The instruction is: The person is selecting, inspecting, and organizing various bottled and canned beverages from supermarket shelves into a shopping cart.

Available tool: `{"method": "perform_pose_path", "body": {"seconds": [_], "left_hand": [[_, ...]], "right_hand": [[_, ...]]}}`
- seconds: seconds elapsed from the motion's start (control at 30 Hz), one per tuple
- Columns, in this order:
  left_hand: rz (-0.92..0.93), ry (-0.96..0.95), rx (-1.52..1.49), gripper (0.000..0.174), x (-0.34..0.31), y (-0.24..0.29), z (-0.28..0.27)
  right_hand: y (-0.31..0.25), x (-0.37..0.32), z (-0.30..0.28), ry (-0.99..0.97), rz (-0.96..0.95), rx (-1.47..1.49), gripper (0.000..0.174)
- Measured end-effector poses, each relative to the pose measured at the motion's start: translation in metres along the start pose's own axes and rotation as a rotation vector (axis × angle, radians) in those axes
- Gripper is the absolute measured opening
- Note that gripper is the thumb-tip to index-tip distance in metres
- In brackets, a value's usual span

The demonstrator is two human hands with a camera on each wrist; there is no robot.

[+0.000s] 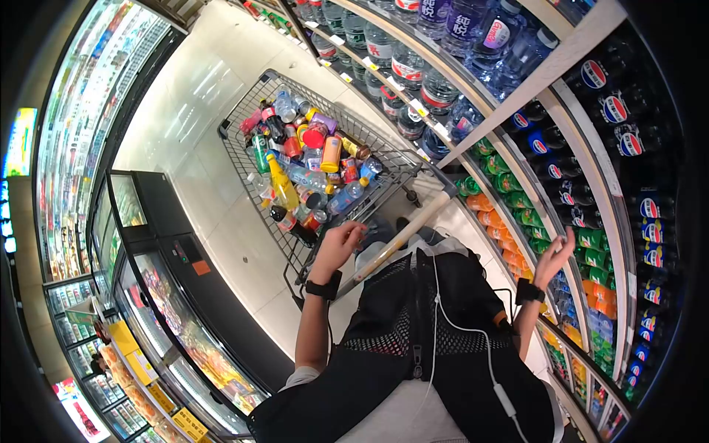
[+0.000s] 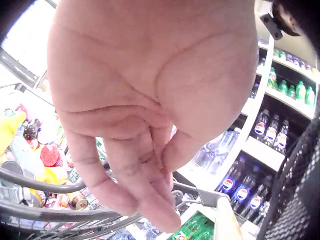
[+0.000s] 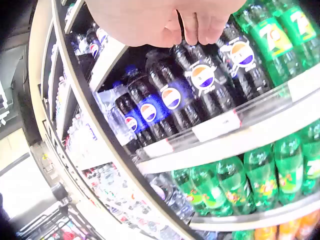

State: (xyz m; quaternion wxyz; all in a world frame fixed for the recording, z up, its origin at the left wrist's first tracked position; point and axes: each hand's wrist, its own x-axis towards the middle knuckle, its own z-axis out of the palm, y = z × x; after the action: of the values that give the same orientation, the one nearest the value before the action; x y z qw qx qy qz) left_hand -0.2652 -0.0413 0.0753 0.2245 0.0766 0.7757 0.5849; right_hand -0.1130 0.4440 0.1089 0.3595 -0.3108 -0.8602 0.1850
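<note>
My left hand (image 1: 338, 251) hovers beside the handle (image 1: 399, 240) of a shopping cart, fingers loosely bent and nothing in them. Its palm (image 2: 150, 65) fills much of the left wrist view. Bottles, cans and jars crowd the cart, among them a yellow bottle (image 1: 281, 181) and a jar with a red lid (image 1: 314, 135). At the right, my right hand (image 1: 555, 258) is raised before the drink shelves, fingers apart and holding nothing. From the right wrist, its fingers overlap the tops of dark Pepsi bottles (image 3: 202, 77), with green 7Up bottles (image 3: 272, 37) alongside.
Shelves of large water bottles (image 1: 406, 63) run along the right beyond the cart. Below the Pepsi row stand more green bottles (image 3: 232, 182). A black freezer cabinet (image 1: 181, 258) lines the left, and pale floor tiles (image 1: 181, 133) lie between it and the cart.
</note>
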Motion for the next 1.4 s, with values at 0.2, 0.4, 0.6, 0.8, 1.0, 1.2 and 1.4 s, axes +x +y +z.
{"method": "perform_pose_path", "body": {"seconds": [0.2, 0.4, 0.6, 0.8, 1.0, 1.2, 1.4], "left_hand": [[-0.132, 0.635, 0.132, 0.026, -0.003, -0.079, -0.143], [-0.169, 0.702, 0.831, 0.070, 0.072, -0.194, -0.273], [-0.236, 0.723, 0.893, 0.050, 0.036, -0.070, -0.244], [-0.205, 0.528, 0.684, 0.039, -0.039, -0.016, -0.217], [0.024, 0.367, 0.578, 0.046, -0.207, 0.111, -0.098], [0.375, 0.426, 0.363, 0.041, -0.385, 0.249, 0.093], [0.738, 0.324, 0.612, 0.037, -0.591, 0.351, 0.435]], "right_hand": [[-0.088, -0.078, 0.048, -0.253, 0.075, 0.123, 0.032], [-0.134, -0.060, 0.040, -0.372, 0.265, 0.150, 0.024], [-0.168, -0.037, -0.087, -0.332, 0.326, 0.137, 0.021], [-0.193, -0.077, -0.152, -0.422, 0.296, 0.160, 0.019], [-0.117, -0.101, -0.293, -0.445, 0.171, 0.180, 0.020], [0.021, -0.117, -0.450, -0.679, 0.067, 0.404, 0.026], [0.198, -0.172, -0.646, -0.621, -0.476, 0.705, 0.067]]}}
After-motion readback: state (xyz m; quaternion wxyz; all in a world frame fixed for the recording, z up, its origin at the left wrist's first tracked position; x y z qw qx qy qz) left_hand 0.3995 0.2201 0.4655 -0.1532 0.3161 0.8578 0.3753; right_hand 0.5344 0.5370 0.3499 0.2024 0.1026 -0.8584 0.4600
